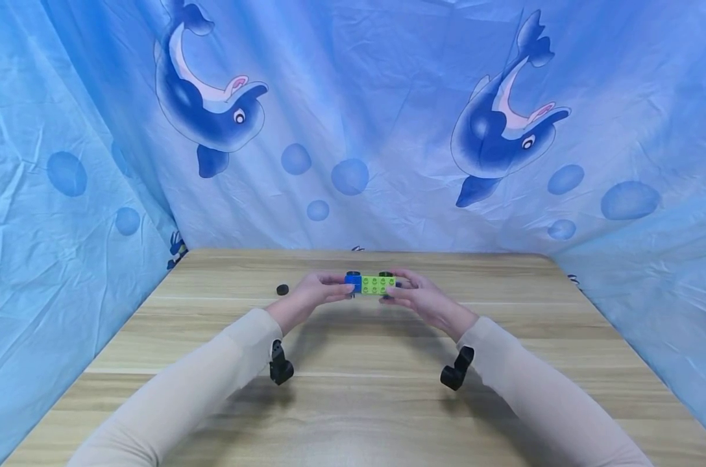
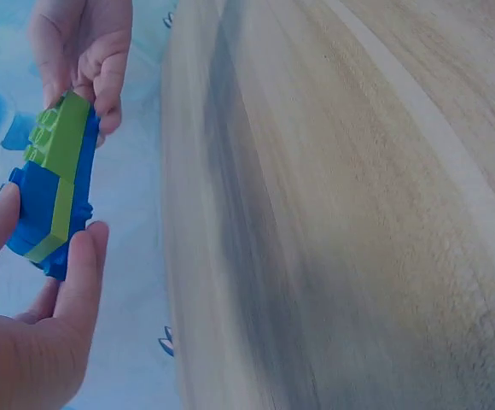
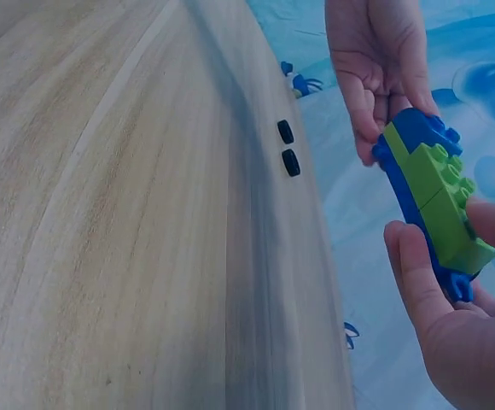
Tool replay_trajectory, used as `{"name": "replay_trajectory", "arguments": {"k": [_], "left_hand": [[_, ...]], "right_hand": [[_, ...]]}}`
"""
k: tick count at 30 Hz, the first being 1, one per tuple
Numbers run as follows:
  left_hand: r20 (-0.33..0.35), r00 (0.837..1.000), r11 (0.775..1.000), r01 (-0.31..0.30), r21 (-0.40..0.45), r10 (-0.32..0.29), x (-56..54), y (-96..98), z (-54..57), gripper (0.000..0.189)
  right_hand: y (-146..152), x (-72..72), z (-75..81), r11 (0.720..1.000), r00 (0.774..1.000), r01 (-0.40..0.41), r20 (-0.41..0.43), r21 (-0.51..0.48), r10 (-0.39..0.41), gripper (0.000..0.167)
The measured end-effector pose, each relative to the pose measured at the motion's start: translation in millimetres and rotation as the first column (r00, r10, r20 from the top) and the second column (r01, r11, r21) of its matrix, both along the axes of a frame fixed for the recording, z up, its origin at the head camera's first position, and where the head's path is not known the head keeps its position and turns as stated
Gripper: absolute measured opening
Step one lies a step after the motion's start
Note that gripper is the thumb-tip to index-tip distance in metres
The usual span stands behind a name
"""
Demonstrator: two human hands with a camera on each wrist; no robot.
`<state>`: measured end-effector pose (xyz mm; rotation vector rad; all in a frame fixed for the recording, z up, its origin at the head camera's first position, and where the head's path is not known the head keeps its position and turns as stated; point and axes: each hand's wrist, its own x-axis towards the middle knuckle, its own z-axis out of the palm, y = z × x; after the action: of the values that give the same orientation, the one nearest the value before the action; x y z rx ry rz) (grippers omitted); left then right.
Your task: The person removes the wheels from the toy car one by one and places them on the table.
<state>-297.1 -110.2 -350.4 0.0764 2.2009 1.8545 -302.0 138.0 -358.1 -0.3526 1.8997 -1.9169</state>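
Observation:
Both hands hold a toy car of building blocks (image 1: 374, 285) level above the far part of the table. Its blue end lies to the left, its lime-green studded bricks (image 3: 445, 205) to the right, all on a blue base (image 2: 86, 162). Dark wheels show along its far side in the head view; on the near side, blue axle stubs stick out without wheels. My left hand (image 1: 313, 293) grips the blue end between thumb and fingers. The green end is pinched by my right hand (image 1: 424, 302), thumb on the studded side and fingers underneath.
Two small black wheels (image 3: 288, 147) lie close together on the wooden table (image 1: 353, 402), left of the hands in the head view. A blue curtain (image 1: 388, 130) printed with dolphins hangs behind the table and along both sides. Each sleeve carries a black wrist camera (image 1: 280, 364).

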Motion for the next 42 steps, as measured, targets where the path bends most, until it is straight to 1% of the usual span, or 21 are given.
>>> {"name": "replay_trajectory", "arguments": {"k": [3, 6, 8, 11, 15, 18, 20, 22, 25, 30, 33, 39, 42], "left_hand": [[-0.026, 0.999, 0.997, -0.021, -0.075, 0.019, 1.3, -1.3, 1.6, 0.057], [-0.062, 0.997, 0.988, -0.045, -0.151, 0.036, 2.6, -1.5, 1.5, 0.059], [-0.085, 0.996, 0.985, -0.052, -0.165, 0.039, 3.7, -0.9, 1.1, 0.059], [-0.119, 0.991, 0.984, -0.077, -0.16, 0.058, 5.5, 1.1, 0.7, 0.06], [-0.16, 0.983, 0.984, -0.116, -0.132, 0.094, 6.2, 4.3, -2.4, 0.059], [-0.194, 0.974, 0.984, -0.139, -0.111, 0.116, 5.5, 7.4, -5.6, 0.059], [-0.219, 0.967, 0.982, -0.154, -0.107, 0.128, 5.5, 9.6, -7.0, 0.059], [-0.239, 0.961, 0.979, -0.169, -0.115, 0.138, 6.4, 11.5, -7.7, 0.059], [-0.265, 0.953, 0.976, -0.181, -0.121, 0.144, 8.5, 13.8, -8.3, 0.058], [-0.281, 0.949, 0.978, -0.178, -0.105, 0.142, 12.7, 14.9, -7.8, 0.052], [-0.287, 0.949, 0.983, -0.161, -0.091, 0.129, 13.8, 14.9, -8.2, 0.045], [-0.29, 0.955, 0.995, -0.084, -0.053, 0.066, 14.8, 16.9, -11.6, 0.034], [-0.286, 0.958, 0.999, -0.042, -0.031, 0.032, 16.1, 18.2, -14.0, 0.032]], "right_hand": [[0.7, -1.0, -1.0, 1.0, 1.0, 0.01, -0.003, -0.002, -0.01, 0.067], [1.6, -1.5, -1.7, 0.999, 0.999, 0.021, 0.037, -0.03, -0.02, 0.072], [1.8, -1.7, -1.6, 0.998, 0.998, 0.023, 0.063, -0.059, -0.019, 0.076], [1.2, -1.9, -1.3, 0.993, 0.995, 0.018, 0.098, -0.116, -0.007, 0.075], [-1.2, -2.1, -0.4, 0.983, 0.989, 0.032, 0.148, -0.18, -0.005, 0.062], [-3.5, -1.9, -0.1, 0.981, 0.986, 0.029, 0.167, -0.192, 0.003, 0.053], [-5.5, -2.0, -0.4, 0.981, 0.985, 0.027, 0.174, -0.192, 0.006, 0.051], [-7.2, -1.9, -0.6, 0.983, 0.986, 0.021, 0.167, -0.181, 0.009, 0.05], [-10.1, -1.4, -0.4, 0.984, 0.984, 0.041, 0.178, -0.171, -0.01, 0.051], [-14.4, -0.6, 1.4, 0.981, 0.977, 0.085, 0.206, -0.175, -0.048, 0.053], [-16.2, -0.7, 2.8, 0.973, 0.971, 0.116, 0.228, -0.201, -0.069, 0.054], [-18.7, -1.6, 5.7, 0.941, 0.963, 0.158, 0.258, -0.299, -0.079, 0.057], [-20.5, -2.3, 6.9, 0.94, 0.964, 0.164, 0.253, -0.3, -0.087, 0.057]]}}
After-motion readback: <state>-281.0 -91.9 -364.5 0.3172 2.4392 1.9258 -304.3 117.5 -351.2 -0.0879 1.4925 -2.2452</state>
